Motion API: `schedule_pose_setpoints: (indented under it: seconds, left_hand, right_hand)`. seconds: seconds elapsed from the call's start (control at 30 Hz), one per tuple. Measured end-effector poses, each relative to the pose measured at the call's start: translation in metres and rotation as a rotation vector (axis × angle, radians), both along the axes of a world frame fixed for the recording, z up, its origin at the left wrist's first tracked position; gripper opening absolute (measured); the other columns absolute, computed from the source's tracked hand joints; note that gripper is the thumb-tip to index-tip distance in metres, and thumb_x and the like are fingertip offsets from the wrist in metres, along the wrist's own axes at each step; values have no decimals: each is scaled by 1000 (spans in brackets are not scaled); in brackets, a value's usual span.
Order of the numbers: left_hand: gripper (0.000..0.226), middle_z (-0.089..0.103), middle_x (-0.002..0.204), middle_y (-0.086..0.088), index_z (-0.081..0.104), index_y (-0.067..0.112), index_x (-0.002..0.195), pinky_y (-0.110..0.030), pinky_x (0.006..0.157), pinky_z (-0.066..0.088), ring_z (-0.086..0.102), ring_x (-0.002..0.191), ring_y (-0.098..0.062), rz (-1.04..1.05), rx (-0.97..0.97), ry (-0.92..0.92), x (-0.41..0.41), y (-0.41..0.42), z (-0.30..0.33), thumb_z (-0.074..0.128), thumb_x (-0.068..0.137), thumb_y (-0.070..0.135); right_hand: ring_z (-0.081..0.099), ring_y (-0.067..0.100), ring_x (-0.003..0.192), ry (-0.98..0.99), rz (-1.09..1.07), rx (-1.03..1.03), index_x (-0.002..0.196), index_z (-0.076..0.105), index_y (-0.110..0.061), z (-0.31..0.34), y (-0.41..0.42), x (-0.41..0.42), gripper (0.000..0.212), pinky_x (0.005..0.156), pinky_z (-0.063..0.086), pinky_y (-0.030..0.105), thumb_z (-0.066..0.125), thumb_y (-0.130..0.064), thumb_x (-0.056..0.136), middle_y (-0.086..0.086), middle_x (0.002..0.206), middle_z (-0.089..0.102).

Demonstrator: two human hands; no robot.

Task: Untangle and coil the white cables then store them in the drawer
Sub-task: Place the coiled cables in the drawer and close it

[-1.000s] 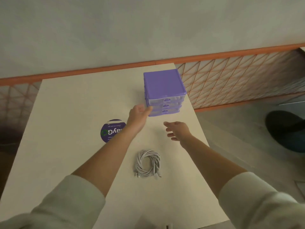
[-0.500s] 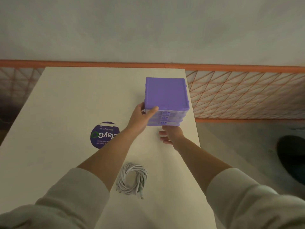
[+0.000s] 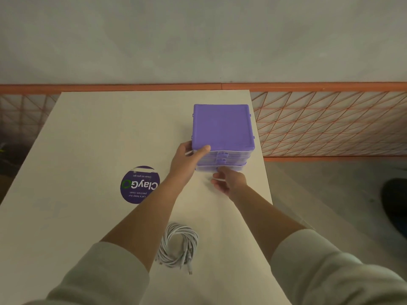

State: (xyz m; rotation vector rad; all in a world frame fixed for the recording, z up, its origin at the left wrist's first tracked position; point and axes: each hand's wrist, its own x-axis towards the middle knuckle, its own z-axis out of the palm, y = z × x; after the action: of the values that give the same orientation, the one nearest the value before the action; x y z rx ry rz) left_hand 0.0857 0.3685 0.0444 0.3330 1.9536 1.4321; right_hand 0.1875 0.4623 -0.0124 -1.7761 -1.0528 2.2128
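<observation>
White cables: coiled in a loose bundle on the worktop, near its front edge, between the two forearms and well apart from both hands. Purple drawer unit stands near the worktop's far right corner. Left hand: arm extended, grip clasped on the unit's front left corner, thumb on the lid. Right hand: palm turned left, fingertips at the bottom drawer front; cannot tell whether its grip has closed on the handle. Round purple sticker lies left of the hands.
</observation>
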Motion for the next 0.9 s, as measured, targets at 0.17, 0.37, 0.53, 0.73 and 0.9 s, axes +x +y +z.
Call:
schedule_pose_setpoints:
  seconds: [0.17,0.37,0.53,0.73,0.9]
  left_hand:
    - [54,63,116,17,54,26,125,-14,74,40,59,104,-1,-33,0,-3,-5,-3,0,72,80,50]
    - [27,69,104,18,65,32,109,-19,69,39,62,79,17,-105,7,-39,-9,-4,7,70,84,41]
    - [7,69,86,25,63,36,95,-16,66,39,60,69,20,-134,13,-13,-6,-4,13,67,89,34]
    - [4,67,77,34,63,39,92,-17,69,39,58,70,23,-152,15,6,-5,-4,14,66,89,37]
    - [14,66,92,26,63,37,103,-17,68,38,60,76,18,-166,5,31,-4,-5,16,64,90,41]
  right_hand:
    - [63,20,53,-10,65,31,99,69,-6,2,-18,26,16,46,51,23,61,-19,93,6,66,67]
    - [64,31,60,-66,-62,125,110,47,-7,3,-24,49,41,58,60,41,65,-35,87,12,90,57]
    - [65,28,68,-114,-59,308,132,39,-20,8,-11,48,57,56,60,35,71,-33,87,9,102,61]
    - [64,24,60,-99,-93,289,118,47,-17,3,-28,67,41,52,54,30,71,-27,86,12,100,67]
    - [65,25,62,-113,-133,337,109,58,-11,-3,-46,89,22,56,56,33,59,-27,95,8,91,70]
